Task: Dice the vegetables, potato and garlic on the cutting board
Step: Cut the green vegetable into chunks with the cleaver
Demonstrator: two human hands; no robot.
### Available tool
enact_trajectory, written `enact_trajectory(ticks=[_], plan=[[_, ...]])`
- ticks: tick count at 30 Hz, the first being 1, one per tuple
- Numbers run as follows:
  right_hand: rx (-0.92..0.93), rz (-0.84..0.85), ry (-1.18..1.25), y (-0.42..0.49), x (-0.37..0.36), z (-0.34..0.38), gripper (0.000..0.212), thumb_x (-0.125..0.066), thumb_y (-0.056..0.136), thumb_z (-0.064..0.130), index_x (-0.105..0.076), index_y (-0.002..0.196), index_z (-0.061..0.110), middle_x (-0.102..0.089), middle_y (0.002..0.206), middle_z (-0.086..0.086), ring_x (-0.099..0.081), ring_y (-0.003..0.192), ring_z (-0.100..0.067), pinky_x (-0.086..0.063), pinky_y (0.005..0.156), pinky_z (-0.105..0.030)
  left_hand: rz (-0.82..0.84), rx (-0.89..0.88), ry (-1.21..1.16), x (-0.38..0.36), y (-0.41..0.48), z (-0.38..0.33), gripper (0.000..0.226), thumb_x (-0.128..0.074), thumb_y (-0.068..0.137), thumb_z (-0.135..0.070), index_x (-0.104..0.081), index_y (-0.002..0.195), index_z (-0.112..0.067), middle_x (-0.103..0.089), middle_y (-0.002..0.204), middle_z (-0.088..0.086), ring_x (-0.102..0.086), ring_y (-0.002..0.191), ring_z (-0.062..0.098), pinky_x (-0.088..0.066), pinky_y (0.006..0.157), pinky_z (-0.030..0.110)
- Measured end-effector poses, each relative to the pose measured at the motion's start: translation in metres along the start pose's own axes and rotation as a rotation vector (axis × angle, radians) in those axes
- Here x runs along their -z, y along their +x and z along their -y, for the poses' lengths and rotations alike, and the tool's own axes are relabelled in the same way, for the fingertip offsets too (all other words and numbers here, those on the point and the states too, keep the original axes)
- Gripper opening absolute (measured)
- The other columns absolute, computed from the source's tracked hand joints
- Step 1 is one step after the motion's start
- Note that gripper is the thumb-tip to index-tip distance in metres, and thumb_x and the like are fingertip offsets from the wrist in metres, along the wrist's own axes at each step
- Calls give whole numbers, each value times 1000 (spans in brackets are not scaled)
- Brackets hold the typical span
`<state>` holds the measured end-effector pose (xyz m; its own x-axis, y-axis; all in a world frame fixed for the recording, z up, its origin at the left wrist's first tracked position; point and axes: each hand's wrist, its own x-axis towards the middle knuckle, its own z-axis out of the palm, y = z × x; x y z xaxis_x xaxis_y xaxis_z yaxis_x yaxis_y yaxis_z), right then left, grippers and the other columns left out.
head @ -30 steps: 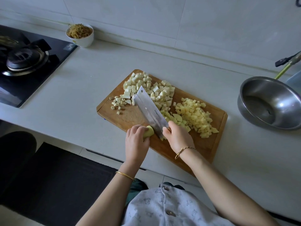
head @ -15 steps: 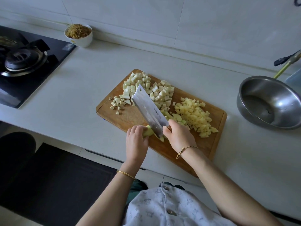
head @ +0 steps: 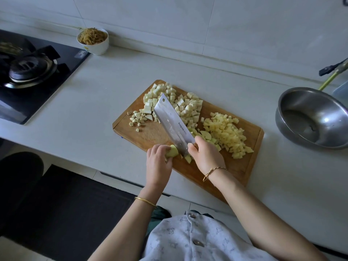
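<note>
At my far left the black gas stove [head: 28, 72] sits in the pale counter [head: 94, 110], with a white bowl [head: 93, 41] of brown shredded food against the wall behind it. The wooden cutting board [head: 150, 132] lies slantwise in front of me. On its left far corner is a small scatter of chopped garlic [head: 136, 117], and just beside that a heap of pale diced vegetable [head: 169, 98]. My left hand [head: 158, 164] is at the board's near edge, fingers curled over and gripping the last potato piece [head: 171, 151], which pokes out toward the blade. The cleaver [head: 173, 123] runs from the pale cubes down to my hands, its broad face tilted up at me and its heel right against the potato piece. A freshly cut chunk [head: 188, 159] lies on the board just right of the blade. My right hand [head: 207, 157] is wrapped tight round the cleaver's handle, which I cannot see inside my fist. Past it, the pile of diced potato [head: 226, 136] covers the right part of the board. Well apart on the counter, at the far right, stands a steel bowl [head: 310, 117].
</note>
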<state>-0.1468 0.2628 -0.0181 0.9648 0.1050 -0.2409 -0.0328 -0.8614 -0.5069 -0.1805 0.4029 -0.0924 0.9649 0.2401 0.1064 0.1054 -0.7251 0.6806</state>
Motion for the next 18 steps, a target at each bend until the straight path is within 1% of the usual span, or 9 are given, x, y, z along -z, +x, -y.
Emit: enact_trajectory(ticks=[2,7,11,13,16,18], plan=[[5,-14,11,-3,2,0,40,-42,99,30,-22,65,22,-38,60,0,-33,52,-19,-23,46,-30,1,9,4,0,0,-1,28,-71,77,0,-64,103,-6,-61,108,8,-48,101,23,-34,83,24],[31,-11,-2,-6,2,0,39,-42,99,30,-24,66,21,-37,58,1,-31,48,-15,-22,44,-30,4,9,12,0,0,-1,26,-70,77,1,-63,102,-4,-61,107,9,-49,101,23,-35,83,23],[35,0,-54,-6,0,-1,28,-40,100,30,-34,78,13,-37,57,1,-32,48,-14,-21,42,-29,5,8,4,1,0,-2,25,-69,77,1,-63,101,-4,-61,108,8,-49,102,23,-36,84,23],[41,20,-81,-4,-1,0,27,-40,100,31,-35,80,13,-38,59,1,-34,50,-16,-21,42,-29,4,9,2,0,0,-1,25,-69,77,2,-63,101,-4,-61,109,8,-49,103,23,-35,85,23],[44,54,-113,-1,-4,0,26,-39,100,31,-36,82,12,-41,62,1,-41,58,-23,-24,44,-29,8,4,1,0,0,-1,26,-70,76,3,-64,101,-4,-61,109,9,-50,102,24,-35,85,24],[19,55,-84,1,-6,-2,27,-38,100,31,-36,82,12,-41,62,1,-40,58,-22,-24,45,-29,10,0,3,0,1,0,27,-71,75,2,-64,100,-4,-61,108,9,-50,102,24,-35,85,24]])
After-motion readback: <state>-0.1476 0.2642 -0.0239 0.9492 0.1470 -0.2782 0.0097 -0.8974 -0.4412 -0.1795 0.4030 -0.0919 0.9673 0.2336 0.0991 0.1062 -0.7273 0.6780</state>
